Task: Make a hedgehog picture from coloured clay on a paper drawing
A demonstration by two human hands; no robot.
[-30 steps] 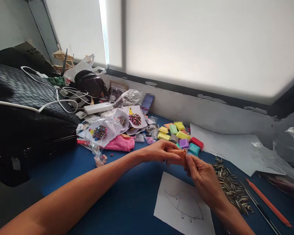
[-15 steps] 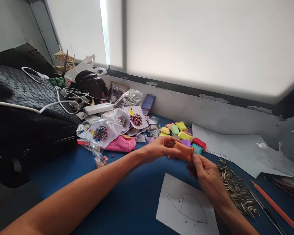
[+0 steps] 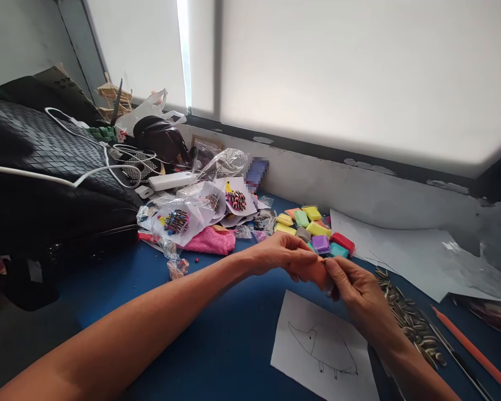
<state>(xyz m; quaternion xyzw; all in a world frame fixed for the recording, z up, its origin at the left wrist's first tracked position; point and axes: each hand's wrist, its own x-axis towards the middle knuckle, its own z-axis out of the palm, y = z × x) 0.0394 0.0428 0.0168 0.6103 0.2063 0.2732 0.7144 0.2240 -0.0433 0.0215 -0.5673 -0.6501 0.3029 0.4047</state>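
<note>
Both hands hold a wrapped orange block of modelling clay (image 3: 311, 273) above the blue table. My left hand (image 3: 279, 255) grips its left side, thumb along the top. My right hand (image 3: 354, 281) pinches the wrapper at its right edge between thumb and fingers. Below them lies a white sheet with a line drawing of a long-beaked animal (image 3: 323, 351). Just behind the hands sit several wrapped clay blocks, among them a purple one (image 3: 320, 244), a red one (image 3: 342, 243) and a yellow one (image 3: 312, 213).
Striped sunflower seeds (image 3: 413, 323) are heaped right of my right hand, beside a metal tool (image 3: 455, 353) and an orange pencil-like stick (image 3: 471, 348). White paper (image 3: 401, 253) lies behind. Bagged seed crafts (image 3: 175, 221), a pink cloth (image 3: 211, 240) and a black woven bag (image 3: 62, 161) stand left.
The fingers have shifted on the orange block: my left thumb reaches further right and my right hand pinches near it at the top edge. The view has shifted slightly.
</note>
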